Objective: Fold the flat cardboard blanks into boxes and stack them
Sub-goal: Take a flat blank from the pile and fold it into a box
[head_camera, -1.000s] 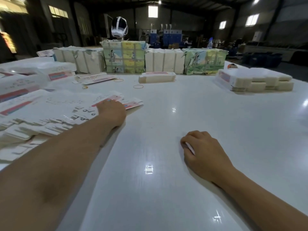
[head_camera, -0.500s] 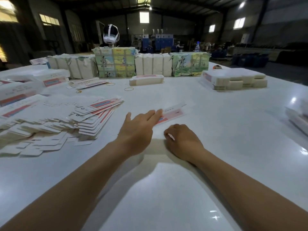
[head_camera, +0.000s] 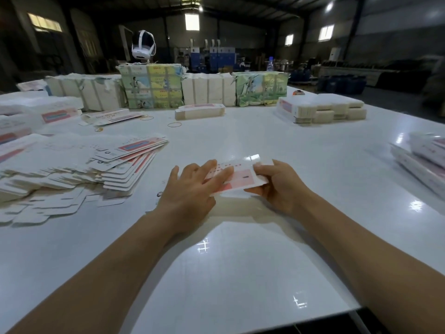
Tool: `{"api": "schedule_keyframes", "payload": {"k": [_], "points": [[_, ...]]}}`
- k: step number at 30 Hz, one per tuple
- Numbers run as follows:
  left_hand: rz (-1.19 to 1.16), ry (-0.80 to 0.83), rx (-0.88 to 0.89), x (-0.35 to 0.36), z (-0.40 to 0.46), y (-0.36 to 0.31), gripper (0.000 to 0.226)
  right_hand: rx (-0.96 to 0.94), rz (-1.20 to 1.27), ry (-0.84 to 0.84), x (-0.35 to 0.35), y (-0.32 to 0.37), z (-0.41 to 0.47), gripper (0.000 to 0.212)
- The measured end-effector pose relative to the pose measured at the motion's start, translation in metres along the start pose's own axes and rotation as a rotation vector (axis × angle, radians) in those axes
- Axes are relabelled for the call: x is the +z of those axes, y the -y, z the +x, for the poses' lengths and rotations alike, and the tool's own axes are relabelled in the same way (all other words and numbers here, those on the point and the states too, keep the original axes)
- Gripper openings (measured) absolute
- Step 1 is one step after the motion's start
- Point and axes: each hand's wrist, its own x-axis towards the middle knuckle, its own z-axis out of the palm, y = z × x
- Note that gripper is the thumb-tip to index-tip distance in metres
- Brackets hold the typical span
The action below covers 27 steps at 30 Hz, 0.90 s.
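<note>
Your right hand [head_camera: 279,183] grips one flat cardboard blank [head_camera: 237,175] by its right edge, with the thumb on top and the other fingers curled below it, and your left hand [head_camera: 192,189] lies on the left part of the same blank with straight, spread fingers [head_camera: 222,175] pressing on its printed face. The blank is a little above the middle of the frame, low over the white table [head_camera: 240,273]; whether its underside touches the table I cannot tell. It shows a pink and red print, and its far edge is slightly blurred. At the left of the frame a big fanned pile of blanks [head_camera: 79,169] is spread on the table, near your left hand but apart from it. In the upper middle of the frame, wrapped bundles [head_camera: 151,86] stand in a row along the far side of the table, and a white headset [head_camera: 143,45] stands up behind them. Just in front of the row lies a small stack [head_camera: 199,111], and a few rubber bands [head_camera: 174,124] lie near it. In the upper right a lower stack of white pieces [head_camera: 322,111] rests on the table, well apart from your hands. At the right edge some more printed pieces [head_camera: 423,157] are visible, blurred.
</note>
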Motion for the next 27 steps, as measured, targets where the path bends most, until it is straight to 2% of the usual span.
{"api": "schedule_keyframes", "payload": {"k": [5, 8, 13, 15, 19, 23, 27], "points": [[-0.154, -0.080, -0.079, 0.000, 0.004, -0.004, 0.092, 0.080, 0.051, 0.266, -0.005, -0.001, 0.000, 0.028], [-0.154, -0.134, -0.058, -0.003, 0.004, -0.004, 0.100, 0.075, 0.036, 0.346, -0.006, 0.001, 0.001, 0.041], [-0.061, -0.206, -0.014, -0.012, 0.003, -0.012, 0.095, 0.050, -0.129, 0.266, -0.002, -0.004, -0.002, 0.046], [-0.023, -0.249, 0.010, -0.016, 0.003, -0.013, 0.092, 0.034, -0.188, 0.224, 0.000, -0.005, -0.003, 0.036], [-0.030, -0.222, 0.015, -0.019, 0.000, -0.013, 0.088, -0.003, -0.301, 0.148, 0.002, -0.009, -0.003, 0.017], [-0.086, -0.273, -0.018, -0.023, 0.001, -0.015, 0.074, -0.025, -0.365, 0.104, 0.001, -0.012, -0.004, 0.027], [-0.058, -0.264, -0.081, -0.030, 0.000, -0.015, 0.080, 0.023, -0.334, 0.098, 0.004, -0.009, -0.006, 0.022]]}}
